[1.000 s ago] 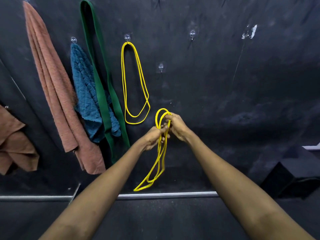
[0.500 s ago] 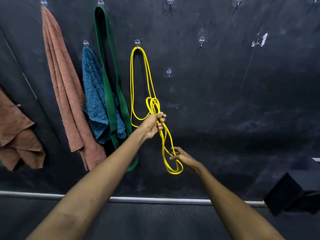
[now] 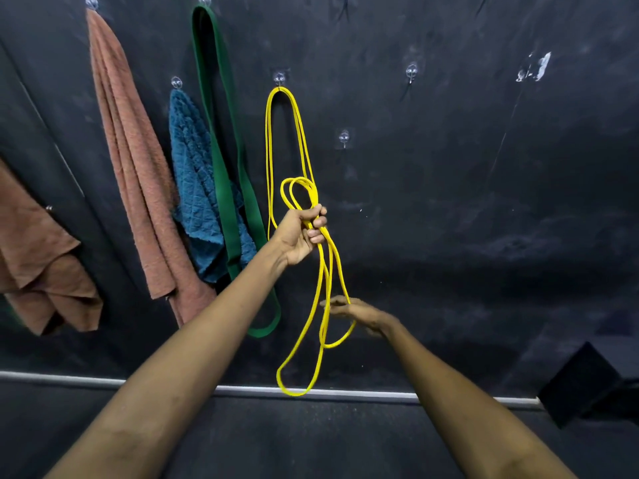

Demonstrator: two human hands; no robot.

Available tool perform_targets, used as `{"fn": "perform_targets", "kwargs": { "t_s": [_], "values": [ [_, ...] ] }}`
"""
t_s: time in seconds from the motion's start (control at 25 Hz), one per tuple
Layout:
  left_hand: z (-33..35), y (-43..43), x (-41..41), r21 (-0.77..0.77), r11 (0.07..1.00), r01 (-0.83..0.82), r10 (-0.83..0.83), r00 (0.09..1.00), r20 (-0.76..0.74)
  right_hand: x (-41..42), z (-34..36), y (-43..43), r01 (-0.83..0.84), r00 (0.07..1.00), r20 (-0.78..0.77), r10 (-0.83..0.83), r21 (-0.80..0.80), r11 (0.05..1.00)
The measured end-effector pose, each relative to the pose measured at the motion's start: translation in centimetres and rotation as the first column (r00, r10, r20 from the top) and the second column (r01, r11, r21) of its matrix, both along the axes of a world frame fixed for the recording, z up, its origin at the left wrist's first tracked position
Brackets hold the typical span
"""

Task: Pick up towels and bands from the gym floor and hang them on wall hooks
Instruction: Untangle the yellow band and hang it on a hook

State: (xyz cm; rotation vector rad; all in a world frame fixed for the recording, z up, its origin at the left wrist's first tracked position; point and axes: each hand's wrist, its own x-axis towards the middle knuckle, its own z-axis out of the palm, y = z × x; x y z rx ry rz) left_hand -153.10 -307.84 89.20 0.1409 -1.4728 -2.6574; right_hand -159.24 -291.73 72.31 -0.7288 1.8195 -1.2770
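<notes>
Coils of a thin yellow band (image 3: 294, 394) hang from the left hand (image 3: 301, 233), which is closed around the strands in a fist. The band's long axis runs close to vertical, 12 to 6 o'clock. 2 small loops stand above the fist toward 12 o'clock, and the longer loops drop toward 6 o'clock, the lowest crossing the pale strip (image 3: 363, 394) at the foot of the black wall (image 3: 484, 202). The right hand (image 3: 359, 314) is at 5 o'clock of the left, fingers straight and loose beside the lower loops. It is blurred, so contact cannot be told.

At 11 o'clock of the fist, a second yellow band (image 3: 278, 89) hangs from a hook, just behind the held loops. Toward 9 o'clock come a green band (image 3: 221, 133), a blue towel (image 3: 193, 167) partly under it, a long rust towel (image 3: 131, 150) and another rust towel (image 3: 34, 271) at the frame's edge. A bare hook (image 3: 344, 138) sits at 1 o'clock of the fist, another (image 3: 411, 72) further up. A dark box (image 3: 587, 382) stands at 4 o'clock, well apart.
</notes>
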Motion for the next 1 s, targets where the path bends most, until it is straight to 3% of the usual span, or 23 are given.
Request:
{"fn": "perform_targets", "kwargs": {
  "t_s": [0.08,0.24,0.44,0.6,0.84,0.92,1.0],
  "values": [
    [0.1,-0.6,0.3,0.037,0.999,0.007,-0.005,1.0,-0.029,0.9,0.8,-0.4,-0.06,0.984,0.167,0.067,-0.044,0.997],
    [0.1,-1.8,0.9,0.026,0.999,-0.039,0.041,0.997,-0.061,1.0,1.2,-1.3,-0.028,0.882,0.467,0.063,-0.083,0.996],
    [-0.3,-3.8,1.4,0.013,0.98,-0.197,0.197,0.98,-0.034,0.2,1.7,-0.1,0.027,0.855,0.515,0.062,-0.164,0.986],
    [-1.2,-4.6,1.3,0.033,0.949,-0.312,0.313,0.95,-0.012,0.5,1.8,0.4,0.073,0.953,0.303,-0.027,-0.143,0.987],
    [-1.8,-4.0,0.9,-0.103,0.945,-0.311,0.314,0.949,0.02,0.1,1.4,0.6,0.252,0.957,0.206,-0.205,-0.238,0.938],
    [-2.4,-3.6,0.5,-0.201,0.923,-0.329,0.339,0.941,0.015,0.0,1.3,0.9,0.257,0.958,-0.088,-0.274,-0.167,0.952],
    [-3.3,-3.2,-0.1,-0.32,0.871,-0.373,0.393,0.919,-0.003,-0.3,1.0,1.2,0.288,0.849,-0.449,-0.279,-0.05,0.956]
  ]
}}
